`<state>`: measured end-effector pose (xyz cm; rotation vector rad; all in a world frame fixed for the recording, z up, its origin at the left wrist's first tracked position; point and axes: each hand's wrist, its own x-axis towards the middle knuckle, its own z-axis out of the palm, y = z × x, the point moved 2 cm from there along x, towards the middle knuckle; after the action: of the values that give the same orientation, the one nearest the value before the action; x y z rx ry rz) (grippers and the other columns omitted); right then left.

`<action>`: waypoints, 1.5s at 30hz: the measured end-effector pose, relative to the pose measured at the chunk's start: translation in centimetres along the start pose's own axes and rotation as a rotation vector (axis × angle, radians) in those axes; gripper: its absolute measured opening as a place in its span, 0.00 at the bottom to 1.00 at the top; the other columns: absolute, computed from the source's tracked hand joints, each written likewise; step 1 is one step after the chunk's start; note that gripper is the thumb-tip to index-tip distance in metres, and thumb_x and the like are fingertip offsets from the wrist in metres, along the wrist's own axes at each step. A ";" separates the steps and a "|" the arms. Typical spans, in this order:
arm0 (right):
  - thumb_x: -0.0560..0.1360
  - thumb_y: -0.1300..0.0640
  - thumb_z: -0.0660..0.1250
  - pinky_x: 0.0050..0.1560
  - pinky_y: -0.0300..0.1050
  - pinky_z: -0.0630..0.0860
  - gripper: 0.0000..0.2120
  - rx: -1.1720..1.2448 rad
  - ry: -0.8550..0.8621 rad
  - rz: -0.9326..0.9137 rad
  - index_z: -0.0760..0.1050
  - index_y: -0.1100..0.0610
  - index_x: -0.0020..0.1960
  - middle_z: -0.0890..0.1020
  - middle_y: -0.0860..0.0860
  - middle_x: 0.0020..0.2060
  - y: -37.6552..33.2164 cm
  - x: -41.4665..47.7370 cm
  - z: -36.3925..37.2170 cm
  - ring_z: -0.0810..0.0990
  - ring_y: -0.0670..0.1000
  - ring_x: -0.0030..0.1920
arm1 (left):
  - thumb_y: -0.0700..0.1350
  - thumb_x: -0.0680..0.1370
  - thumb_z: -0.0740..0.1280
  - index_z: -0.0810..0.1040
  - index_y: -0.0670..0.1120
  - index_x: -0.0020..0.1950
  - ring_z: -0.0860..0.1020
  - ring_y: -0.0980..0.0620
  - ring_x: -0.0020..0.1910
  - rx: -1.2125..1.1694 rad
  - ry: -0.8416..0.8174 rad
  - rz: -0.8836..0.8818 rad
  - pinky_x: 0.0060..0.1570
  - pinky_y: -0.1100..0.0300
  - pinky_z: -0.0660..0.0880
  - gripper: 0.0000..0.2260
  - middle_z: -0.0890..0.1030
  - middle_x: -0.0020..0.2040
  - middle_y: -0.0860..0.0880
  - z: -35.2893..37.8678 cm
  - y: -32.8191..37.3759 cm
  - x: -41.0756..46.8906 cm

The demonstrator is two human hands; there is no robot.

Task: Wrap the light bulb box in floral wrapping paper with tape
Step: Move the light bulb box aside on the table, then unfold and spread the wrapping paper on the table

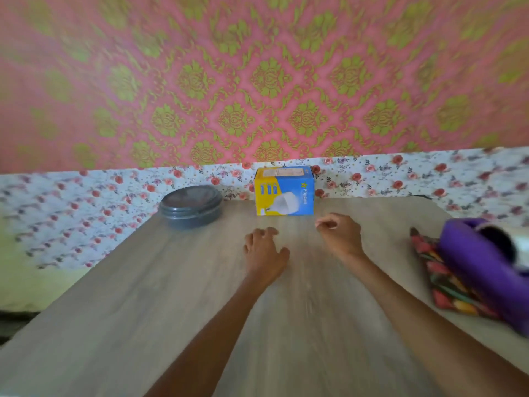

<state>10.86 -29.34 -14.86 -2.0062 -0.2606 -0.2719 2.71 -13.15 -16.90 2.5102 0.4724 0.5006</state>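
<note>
**Nothing wrapped yet**

Box (284, 193) stands bare at the tabletop's (143, 282) far edge. Left hand (264, 253) and right hand (340, 234) lie just short of it, fingers loosely curled, holding nothing, likely reaching for it. Paper (446, 285) waits under the tape dispenser (481, 262) at the right edge, within easy reach.

Left hand (264, 253) and right hand (340, 233), empty, loosely curled, over the table (143, 282); light bulb box (284, 193) just beyond them; tape dispenser (481, 262) on folded floral paper (446, 285) right of the right hand.

Blue-and-yellow light bulb box (284, 193) — grey container (191, 206) to its left, purple tape dispenser (483, 262) and red-flowered wrapping paper (446, 285) to its right
</note>
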 end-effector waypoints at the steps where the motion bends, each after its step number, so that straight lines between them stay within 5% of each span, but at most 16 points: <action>1: 0.72 0.59 0.69 0.50 0.42 0.76 0.06 0.003 -0.007 -0.016 0.81 0.49 0.39 0.84 0.45 0.39 -0.2 -1.7 -1.1 0.83 0.49 0.45 | 0.52 0.75 0.68 0.71 0.51 0.68 0.63 0.43 0.70 0.027 -0.060 0.015 0.67 0.52 0.61 0.22 0.69 0.68 0.46 -0.3 0.3 -1.7; 4: 0.71 0.58 0.71 0.47 0.42 0.75 0.04 -0.061 -0.032 -0.071 0.81 0.50 0.38 0.83 0.43 0.36 -0.4 -7.6 -4.7 0.83 0.48 0.43 | 0.59 0.76 0.65 0.73 0.52 0.67 0.63 0.42 0.71 0.153 -0.210 0.050 0.67 0.49 0.62 0.22 0.70 0.68 0.46 -1.1 1.2 -7.2; 9: 0.69 0.60 0.70 0.41 0.46 0.79 0.07 -0.295 -0.023 -0.288 0.79 0.48 0.39 0.82 0.41 0.35 0.8 -15.7 -11.6 0.80 0.43 0.38 | 0.72 0.74 0.54 0.66 0.55 0.73 0.61 0.44 0.73 0.370 -0.234 0.136 0.71 0.44 0.57 0.33 0.64 0.74 0.49 -1.2 2.1 -13.1; 13: 0.68 0.63 0.74 0.42 0.52 0.78 0.10 -0.500 0.283 -0.416 0.80 0.53 0.47 0.81 0.49 0.44 2.1 -19.4 -17.1 0.76 0.54 0.46 | 0.70 0.76 0.56 0.64 0.55 0.74 0.59 0.45 0.75 0.311 -0.276 0.169 0.73 0.42 0.54 0.32 0.64 0.75 0.49 -1.3 3.6 -14.5; 19: 0.68 0.52 0.76 0.59 0.59 0.72 0.32 -0.482 0.577 0.013 0.68 0.59 0.67 0.68 0.63 0.64 5.9 -18.4 -24.1 0.68 0.65 0.61 | 0.55 0.80 0.62 0.76 0.56 0.64 0.73 0.50 0.64 0.253 -0.178 0.373 0.62 0.54 0.67 0.14 0.77 0.63 0.52 1.3 12.0 -15.9; 24: 0.67 0.42 0.76 0.56 0.58 0.76 0.47 -0.488 0.356 0.169 0.56 0.58 0.75 0.72 0.61 0.65 8.1 -15.4 -26.8 0.73 0.63 0.63 | 0.60 0.76 0.63 0.82 0.48 0.57 0.78 0.45 0.58 0.076 -0.279 0.164 0.58 0.54 0.74 0.20 0.81 0.59 0.47 5.6 18.9 -14.7; 28: 0.67 0.39 0.75 0.46 0.51 0.80 0.42 -0.557 0.293 0.149 0.60 0.55 0.72 0.81 0.54 0.54 8.7 -13.7 -27.1 0.82 0.58 0.51 | 0.64 0.72 0.63 0.80 0.43 0.60 0.76 0.42 0.59 -0.094 -0.280 -0.054 0.59 0.49 0.74 0.28 0.80 0.60 0.43 8.6 21.3 -13.1; 34: 0.63 0.38 0.77 0.50 0.50 0.79 0.33 -0.552 0.299 0.118 0.72 0.55 0.60 0.83 0.54 0.48 8.8 -12.4 -28.9 0.82 0.58 0.49 | 0.60 0.70 0.68 0.78 0.43 0.60 0.76 0.40 0.60 -0.220 -0.273 -0.190 0.61 0.50 0.72 0.26 0.80 0.59 0.42 10.2 22.8 -11.4; 38: 0.63 0.39 0.77 0.50 0.50 0.79 0.34 -0.464 0.362 0.086 0.73 0.57 0.60 0.83 0.55 0.47 9.1 -12.6 -29.9 0.83 0.58 0.48 | 0.47 0.69 0.69 0.79 0.37 0.52 0.84 0.42 0.41 -0.649 -0.278 -0.250 0.36 0.47 0.83 0.17 0.83 0.49 0.38 9.7 22.4 -9.8; 40: 0.64 0.39 0.78 0.50 0.50 0.78 0.35 -0.487 0.375 0.073 0.72 0.58 0.61 0.83 0.56 0.48 9.2 -12.7 -30.1 0.83 0.59 0.48 | 0.46 0.72 0.71 0.77 0.37 0.53 0.83 0.46 0.37 -0.729 -0.227 -0.252 0.28 0.55 0.81 0.16 0.83 0.48 0.39 8.1 22.0 -9.7; 45: 0.64 0.41 0.78 0.52 0.51 0.76 0.33 -0.533 0.372 0.107 0.72 0.59 0.58 0.82 0.57 0.48 9.1 -13.8 -29.3 0.82 0.60 0.50 | 0.43 0.77 0.67 0.63 0.42 0.66 0.81 0.43 0.50 -0.697 -0.129 -0.202 0.45 0.48 0.83 0.22 0.77 0.55 0.42 5.1 18.7 -10.2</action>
<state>-1.74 -60.54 -14.26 -2.4258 0.1755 -0.6944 0.25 -34.56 -13.02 1.7917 0.4070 0.3432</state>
